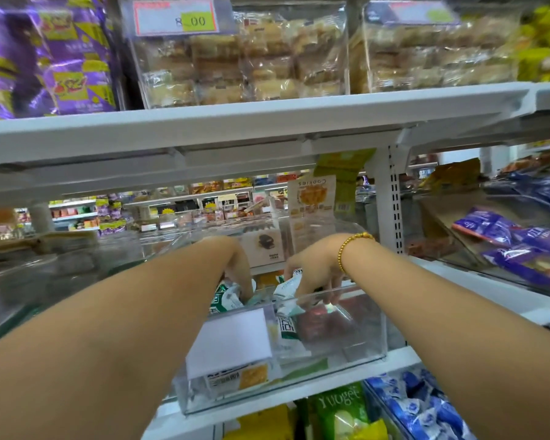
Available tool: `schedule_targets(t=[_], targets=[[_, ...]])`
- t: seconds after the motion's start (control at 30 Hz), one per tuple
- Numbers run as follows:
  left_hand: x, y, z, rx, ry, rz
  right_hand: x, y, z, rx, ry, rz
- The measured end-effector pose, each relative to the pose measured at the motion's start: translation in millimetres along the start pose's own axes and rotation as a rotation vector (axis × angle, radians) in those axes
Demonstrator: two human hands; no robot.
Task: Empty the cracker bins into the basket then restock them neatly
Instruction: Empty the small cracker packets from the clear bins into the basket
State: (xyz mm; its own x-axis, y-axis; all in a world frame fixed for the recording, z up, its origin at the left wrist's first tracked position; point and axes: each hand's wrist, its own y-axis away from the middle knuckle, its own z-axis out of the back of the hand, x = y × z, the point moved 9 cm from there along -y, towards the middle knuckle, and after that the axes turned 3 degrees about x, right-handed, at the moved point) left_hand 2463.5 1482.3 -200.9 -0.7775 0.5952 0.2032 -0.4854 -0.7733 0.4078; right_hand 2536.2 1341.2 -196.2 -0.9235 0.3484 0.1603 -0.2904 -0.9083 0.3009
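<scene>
Head view, OP asking: stuck reading this one. Both arms reaching into the clear bin (346, 331) on the middle shelf (299, 392). Emptying or restocking?

Reply: Looks like emptying, tbh. Only a few green-and-white packets (226, 301) in there, bunched at the bin's back left, plus one lying flat on its floor just behind the white label card (232, 338). Nothing much in the bin's right half. No basket anywhere in shot, so presumably somewhere below the bin.

OP: And the hands? Gripping or just rummaging?

Reply: Right hand (311, 274), the one with the gold bracelet (346, 249), curled round a packet near the bin's middle. Left hand (238, 271) buried fingers-first in the pile at the bin's left. Can't tell if closed on anything, fingertips hidden. Frame a bit smeared too.

OP: So next up?

Reply: Probably lift whatever's grabbed clear over the bin's front wall without snagging it, drop into the basket, then back in for the flat one. Crinkly wrappers, so easy to lose one on the way out.
</scene>
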Motion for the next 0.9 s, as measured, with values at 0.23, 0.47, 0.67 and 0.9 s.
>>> schedule_targets(t=[0.23, 0.47, 0.67, 0.9], targets=[[-7, -5, -5, 0.080, 0.051, -0.029, -17, -19, -21, 0.254, 0.077, -0.079], [-9, 6, 14, -0.009, 0.127, -0.056, -2, -22, -18, 0.181, 0.143, 0.069], [-8, 51, 40, -0.065, 0.359, -0.209, 1, -17, -23, 0.210, 0.097, 0.053], [6, 107, 38, 0.017, 0.869, -0.381, 3, -9, -12, 0.100, -0.263, 0.007]])
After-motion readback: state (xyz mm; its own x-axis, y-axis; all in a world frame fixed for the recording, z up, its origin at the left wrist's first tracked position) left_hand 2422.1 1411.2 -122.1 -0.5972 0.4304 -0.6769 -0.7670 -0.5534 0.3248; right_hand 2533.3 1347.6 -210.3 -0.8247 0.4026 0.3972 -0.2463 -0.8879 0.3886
